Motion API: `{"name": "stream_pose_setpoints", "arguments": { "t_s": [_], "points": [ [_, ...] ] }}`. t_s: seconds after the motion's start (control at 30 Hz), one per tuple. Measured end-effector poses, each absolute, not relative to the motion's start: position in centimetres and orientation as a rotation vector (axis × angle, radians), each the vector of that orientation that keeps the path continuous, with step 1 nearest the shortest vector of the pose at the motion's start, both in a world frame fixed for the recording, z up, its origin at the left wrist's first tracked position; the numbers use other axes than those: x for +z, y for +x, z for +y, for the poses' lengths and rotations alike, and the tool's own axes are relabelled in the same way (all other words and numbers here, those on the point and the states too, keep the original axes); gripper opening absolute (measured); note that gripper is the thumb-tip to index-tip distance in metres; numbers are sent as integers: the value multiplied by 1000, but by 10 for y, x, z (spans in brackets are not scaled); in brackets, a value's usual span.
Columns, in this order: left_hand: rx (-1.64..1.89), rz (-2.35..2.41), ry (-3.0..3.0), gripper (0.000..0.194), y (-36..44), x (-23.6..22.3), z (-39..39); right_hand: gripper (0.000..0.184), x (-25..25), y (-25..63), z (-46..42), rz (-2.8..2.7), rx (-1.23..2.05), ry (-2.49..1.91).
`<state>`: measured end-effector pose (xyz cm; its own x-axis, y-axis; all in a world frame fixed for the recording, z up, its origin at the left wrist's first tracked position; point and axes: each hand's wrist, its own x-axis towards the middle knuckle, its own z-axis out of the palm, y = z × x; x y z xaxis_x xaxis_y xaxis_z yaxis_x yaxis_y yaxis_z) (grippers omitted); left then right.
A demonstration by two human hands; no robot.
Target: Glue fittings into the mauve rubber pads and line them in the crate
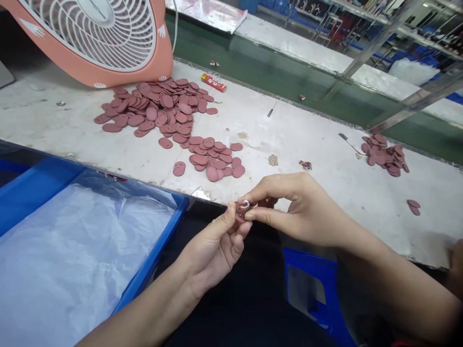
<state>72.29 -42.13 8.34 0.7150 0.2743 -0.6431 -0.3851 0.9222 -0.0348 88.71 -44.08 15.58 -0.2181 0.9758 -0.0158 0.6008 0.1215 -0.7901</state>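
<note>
My left hand (220, 241) pinches a small reddish-brown oval piece (240, 218) just off the table's front edge. A whitish bit shows at the piece's upper side. My right hand (292, 205) closes thumb and forefinger on the same piece from the right; whether a separate scrap is between those fingertips I cannot make out. Beyond my hands, a loose group of like oval pieces (213, 156) lies on the white table (249, 115). It runs back into a larger heap of oval pieces (162, 106).
A pink fan (159, 58) stands behind the heap, near a red-and-yellow packet (214, 83). A smaller pile of ovals (385, 153) and a thin tool (349, 142) lie at right. At lower left is a blue crate (144, 270) lined with white sheeting; a blue stool (313, 270) stands below.
</note>
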Motion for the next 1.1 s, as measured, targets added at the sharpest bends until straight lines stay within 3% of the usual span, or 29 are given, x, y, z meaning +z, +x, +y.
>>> {"name": "stream_pose_setpoints", "arguments": {
  "t_s": [0.13,0.27,0.47,0.7,1.1],
  "points": [
    [350,624,-139,23,720,80,-422,19,157,889,-448,-1910,951,-1499],
    [349,503,-119,18,715,78,-420,39,155,894,-453,-1867,818,-1445],
    [276,446,-162,30,709,76,-415,17,150,890,-457,-1742,808,-1519],
    [317,419,-85,24,708,72,-410,21,146,878,-461,-1712,883,-1356],
    [320,482,36,27,707,71,-409,19,149,877,-460,-1657,953,-1455]
  ]
}}
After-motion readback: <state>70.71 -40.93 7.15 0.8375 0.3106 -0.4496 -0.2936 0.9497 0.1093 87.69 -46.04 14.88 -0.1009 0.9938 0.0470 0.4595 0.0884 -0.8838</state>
